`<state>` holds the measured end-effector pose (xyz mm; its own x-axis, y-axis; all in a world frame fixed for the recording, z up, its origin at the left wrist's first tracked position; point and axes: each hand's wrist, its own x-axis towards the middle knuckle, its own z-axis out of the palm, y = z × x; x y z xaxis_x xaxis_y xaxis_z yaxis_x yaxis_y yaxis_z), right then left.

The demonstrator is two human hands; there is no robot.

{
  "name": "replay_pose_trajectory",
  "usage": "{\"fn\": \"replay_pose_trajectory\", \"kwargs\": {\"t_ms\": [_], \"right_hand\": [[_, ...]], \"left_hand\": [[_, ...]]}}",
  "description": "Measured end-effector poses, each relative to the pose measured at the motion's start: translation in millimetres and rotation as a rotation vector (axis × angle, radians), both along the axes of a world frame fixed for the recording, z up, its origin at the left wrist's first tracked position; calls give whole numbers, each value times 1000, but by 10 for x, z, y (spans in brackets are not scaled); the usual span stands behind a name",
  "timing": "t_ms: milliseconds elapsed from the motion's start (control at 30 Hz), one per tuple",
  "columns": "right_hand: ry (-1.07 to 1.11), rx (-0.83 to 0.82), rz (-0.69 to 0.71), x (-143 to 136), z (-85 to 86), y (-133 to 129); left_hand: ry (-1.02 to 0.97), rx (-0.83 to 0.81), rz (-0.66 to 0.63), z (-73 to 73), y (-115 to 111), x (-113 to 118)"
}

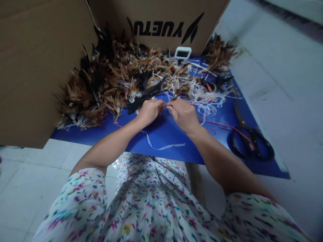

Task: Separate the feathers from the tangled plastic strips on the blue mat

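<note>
left hand (pixel 151 111), right hand (pixel 184 114) pinching brown feather (pixel 175 96)

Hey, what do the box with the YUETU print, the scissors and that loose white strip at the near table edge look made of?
Box: cardboard, going by its matte brown faces.
Scissors: blades probably steel, being grey and metallic; the smooth black handles look like plastic, perhaps rubber-coated.
Strip: thin and somewhat see-through, so fabric ribbon or plastic; I can't tell which.
</note>
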<state>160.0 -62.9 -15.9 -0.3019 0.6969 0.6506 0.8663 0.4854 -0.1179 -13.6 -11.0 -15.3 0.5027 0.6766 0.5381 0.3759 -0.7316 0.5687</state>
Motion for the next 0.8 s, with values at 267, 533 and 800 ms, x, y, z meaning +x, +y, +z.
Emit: {"fn": "replay_pose_trajectory", "kwargs": {"t_ms": [267, 533, 800], "right_hand": [[83, -24, 19, 3, -14, 18], [381, -44, -25, 22, 124, -15], [596, 26, -151, 211, 153, 94]], "left_hand": [[6, 71, -25, -10, 2, -8], [-128, -227, -7, 53, 21, -4], [-451, -650, -11, 79, 113, -7]]}}
